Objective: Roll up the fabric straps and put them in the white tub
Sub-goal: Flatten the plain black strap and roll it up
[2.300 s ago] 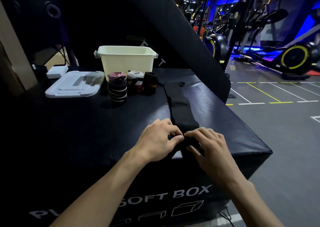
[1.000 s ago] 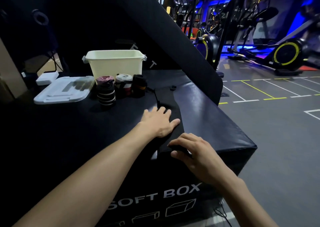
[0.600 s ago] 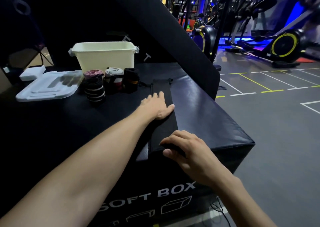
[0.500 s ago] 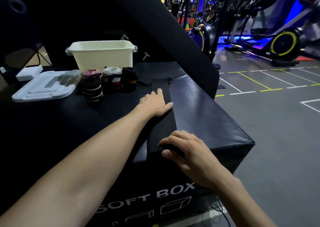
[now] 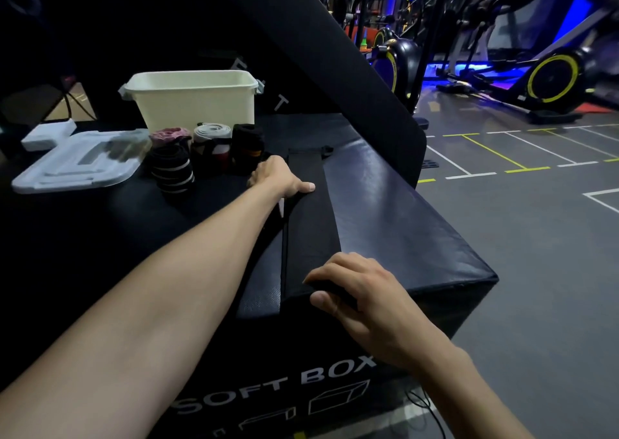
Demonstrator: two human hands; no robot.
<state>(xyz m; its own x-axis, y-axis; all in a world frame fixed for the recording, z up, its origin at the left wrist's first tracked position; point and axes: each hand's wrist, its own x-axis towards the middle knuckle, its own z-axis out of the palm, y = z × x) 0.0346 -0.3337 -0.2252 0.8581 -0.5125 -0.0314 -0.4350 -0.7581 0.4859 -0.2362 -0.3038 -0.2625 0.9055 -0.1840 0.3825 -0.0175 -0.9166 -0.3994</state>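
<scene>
A long black fabric strap lies flat along the top of the black soft box, running from the near edge toward the back. My left hand lies far out on the strap's left edge, thumb on top. My right hand pinches the strap's near end, a small rolled bit, at the box's front edge. The white tub stands at the back. In front of it stand several rolled straps: a black-and-white striped one, a pink one, a white one and a black one.
A white tub lid and a small white box lie at the left. A slanted black pad rises behind the box. To the right the box drops off to grey gym floor with exercise bikes.
My left hand left the near end and slid far along the strap, smoothing it flat. My right hand stayed on the near end. The camera moved closer.
</scene>
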